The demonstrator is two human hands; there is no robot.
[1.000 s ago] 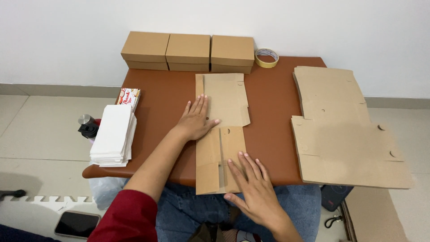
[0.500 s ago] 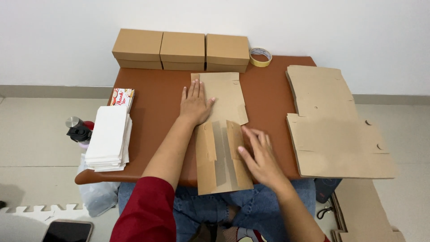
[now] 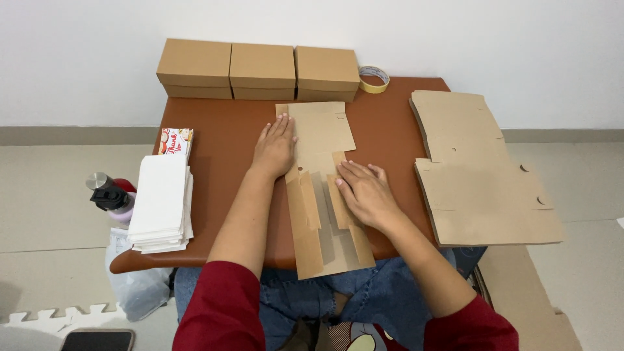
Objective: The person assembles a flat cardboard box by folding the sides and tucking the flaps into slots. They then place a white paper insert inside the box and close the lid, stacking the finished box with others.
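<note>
1. Brown table point(image 3: 221, 195) carries everything here; a flat cardboard box blank point(image 3: 322, 188) lies down its middle, its near end hanging over the table's front edge above the person's lap.
2. Stacked flat cardboard sheets point(image 3: 481, 175) lie on the table's right side, well apart from both hands.
3. Three closed cardboard boxes point(image 3: 260, 70) stand in a row at the far edge, with a tape roll point(image 3: 374, 78) just beside them.
4. White paper stack point(image 3: 160, 201) rests at the left edge.
5. Left hand point(image 3: 274, 148) lies palm down on the blank's far left part, arm stretched forward, fingers straight and close together.
6. Right hand point(image 3: 367, 193) presses flat on the blank's right folded flap, fingers extended and slightly spread, pointing left.
</note>
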